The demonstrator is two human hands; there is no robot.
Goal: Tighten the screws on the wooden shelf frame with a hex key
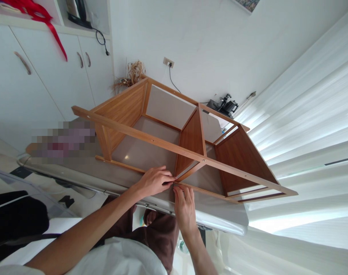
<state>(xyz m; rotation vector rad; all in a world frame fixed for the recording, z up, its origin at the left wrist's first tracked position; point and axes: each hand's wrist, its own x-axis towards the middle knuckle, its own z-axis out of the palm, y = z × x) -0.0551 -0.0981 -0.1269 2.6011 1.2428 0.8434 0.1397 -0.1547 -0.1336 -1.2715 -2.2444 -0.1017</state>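
A wooden shelf unit (136,134), an open frame with brown shelf panels, lies on its side on a shiny grey table (85,162). My left hand (156,181) is at its near lower rail, fingertips pinched together where the middle shelf panel (191,133) and a slanting crosspiece meet that rail. Just below and to the right, my right hand (185,204) has its fingers curled against the same rail. The two hands' fingertips almost meet at this joint. Whatever small thing may be between them is hidden.
White cabinets (42,76) stand at the left, with a kettle (76,11) and a red ribbon (42,15) above. Dried stalks (134,72) are behind the frame. A black coffee pot (230,107) stands beyond it. White curtains (314,133) hang on the right.
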